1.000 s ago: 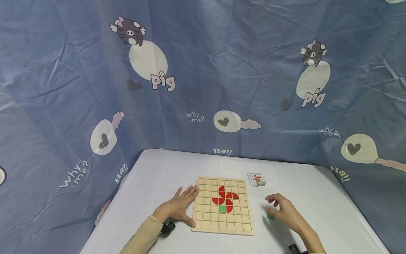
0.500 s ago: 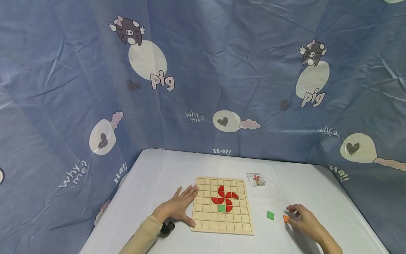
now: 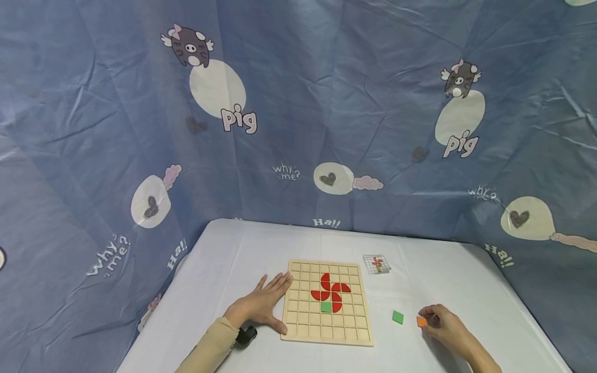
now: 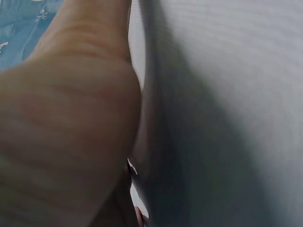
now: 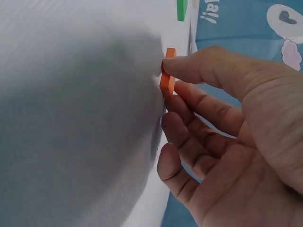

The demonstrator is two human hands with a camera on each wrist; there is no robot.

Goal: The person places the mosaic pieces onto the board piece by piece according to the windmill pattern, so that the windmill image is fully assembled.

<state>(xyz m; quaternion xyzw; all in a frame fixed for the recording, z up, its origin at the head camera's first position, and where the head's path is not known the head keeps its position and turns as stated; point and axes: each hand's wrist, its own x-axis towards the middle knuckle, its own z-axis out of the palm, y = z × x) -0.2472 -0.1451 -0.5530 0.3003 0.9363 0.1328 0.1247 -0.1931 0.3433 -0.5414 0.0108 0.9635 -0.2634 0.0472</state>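
My left hand [image 3: 261, 304] lies flat with fingers spread along the left edge of a wooden grid board [image 3: 298, 317]. Its heel and wrist fill much of the left wrist view. Red quarter-circle pieces [image 3: 337, 302] form a pinwheel on the board, with a green square tile [image 3: 326, 307] just below its centre. On the table right of the board, my right hand [image 3: 446, 327] pinches an orange square tile [image 3: 422, 321] between thumb and fingertips. The right wrist view shows the thumb [image 5: 189, 66] on that tile's edge, the other fingers loosely curled.
A second green tile [image 3: 398, 317] lies between the board and my right hand. Near the board's upper right corner sits a small stack of pattern cards [image 3: 377, 264], the top one picturing a red pinwheel. A blue printed curtain [image 3: 298, 129] hangs behind the white table.
My right hand has moved right from over the loose green tile, uncovering it, and its fingers have come together on the orange tile. My left hand and the board stay put.
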